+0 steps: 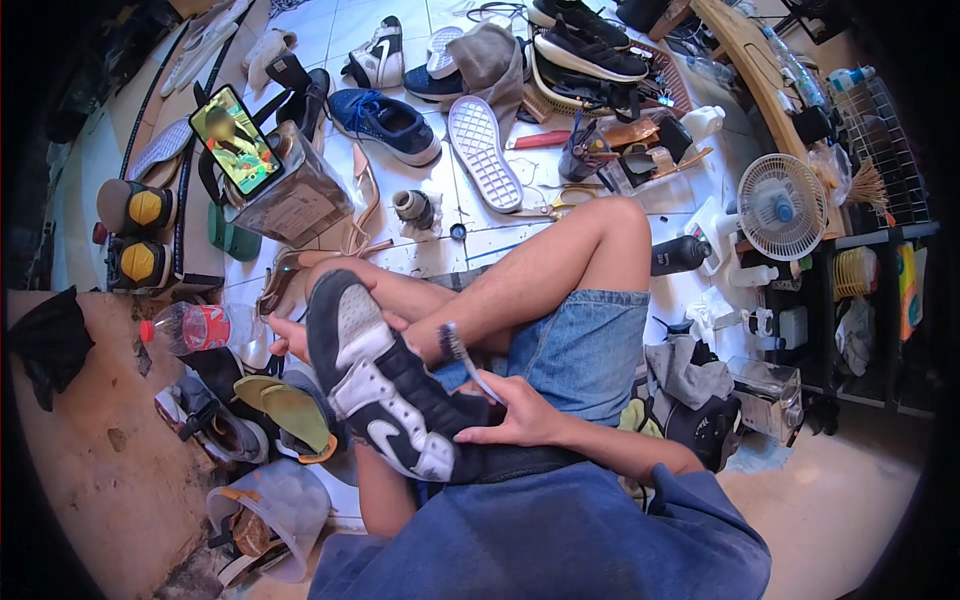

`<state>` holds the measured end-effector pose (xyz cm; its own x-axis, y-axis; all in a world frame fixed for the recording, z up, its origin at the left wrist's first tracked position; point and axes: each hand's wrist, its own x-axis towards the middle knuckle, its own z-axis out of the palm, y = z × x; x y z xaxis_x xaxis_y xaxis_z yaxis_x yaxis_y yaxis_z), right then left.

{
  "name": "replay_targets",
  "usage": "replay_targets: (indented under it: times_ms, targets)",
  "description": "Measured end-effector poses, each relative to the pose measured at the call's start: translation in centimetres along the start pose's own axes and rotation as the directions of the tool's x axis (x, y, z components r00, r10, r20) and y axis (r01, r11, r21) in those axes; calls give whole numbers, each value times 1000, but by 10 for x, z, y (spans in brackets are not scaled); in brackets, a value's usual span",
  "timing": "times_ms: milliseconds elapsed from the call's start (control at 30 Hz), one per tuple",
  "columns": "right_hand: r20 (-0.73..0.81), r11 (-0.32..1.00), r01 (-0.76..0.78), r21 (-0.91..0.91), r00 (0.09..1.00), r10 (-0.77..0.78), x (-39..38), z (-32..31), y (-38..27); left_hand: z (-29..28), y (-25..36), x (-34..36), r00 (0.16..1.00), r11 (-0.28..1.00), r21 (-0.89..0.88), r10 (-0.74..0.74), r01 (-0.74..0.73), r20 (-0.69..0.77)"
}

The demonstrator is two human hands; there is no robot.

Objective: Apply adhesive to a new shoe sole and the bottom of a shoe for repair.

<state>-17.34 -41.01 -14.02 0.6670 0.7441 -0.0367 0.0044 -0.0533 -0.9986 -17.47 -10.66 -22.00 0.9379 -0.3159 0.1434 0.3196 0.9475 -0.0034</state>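
Note:
A black and white high-top sneaker [370, 370] is held tilted over my crossed legs, toe pointing away from me. My left hand [394, 320] is mostly hidden behind it, with fingertips showing at the shoe's right edge, gripping it. My right hand [515, 410] is closed on a toothbrush-like brush [453, 342], its dark bristles raised beside the shoe, while the thumb lies at the shoe's ankle collar.
Several shoes [385, 130] lie across the white tiles around a phone [236, 145] propped on a box. A plastic bottle [200, 325] and white bucket [295, 505] sit left; a fan [782, 205], dark bottle [678, 255] and wire rack [885, 150] stand right.

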Motion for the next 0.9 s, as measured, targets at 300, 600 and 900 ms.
replay_targets:
  times_ms: [300,600,900]
  targets:
    - [-380,868,7,-496,897,-224,118,-138,29,14,-11,20,908,975,110,-222,195,355]
    - [-171,365,-295,-883,927,335,225,-201,125,19,-7,29,973,978,144,-172,150,153]
    - [170,332,-3,-943,855,490,207,-162,121,23,-10,28,994,992,95,-81,87,-67]
